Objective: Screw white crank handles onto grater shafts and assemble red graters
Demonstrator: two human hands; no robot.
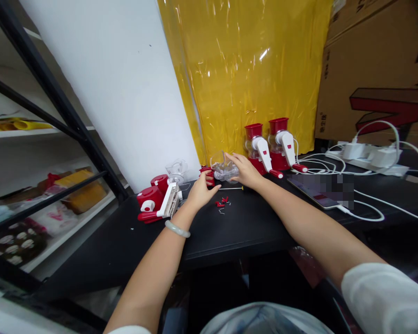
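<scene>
My left hand (202, 189), a pale bangle on its wrist, has its fingers curled over a small red plastic part (205, 175) near the back of the black table. Just to the right, my right hand (244, 170) grips a clear plastic housing (224, 172) from its right side. Between the forearms lie small red pieces (223, 202) and a few tiny metal bits. Behind them is a screwdriver (231, 188) with a yellow end. Left of my left hand are red plastic parts (150, 198), a white crank arm with a red handle (168, 201) and another clear housing (177, 170).
Two assembled red-and-white hand-crank graters (257, 149) stand at the back right. Beyond them are a tablet (315, 191), white cables (365, 218) and a power strip (367, 157). A yellow plastic curtain (251, 69) hangs behind; a black-framed shelf (52, 132) is at left.
</scene>
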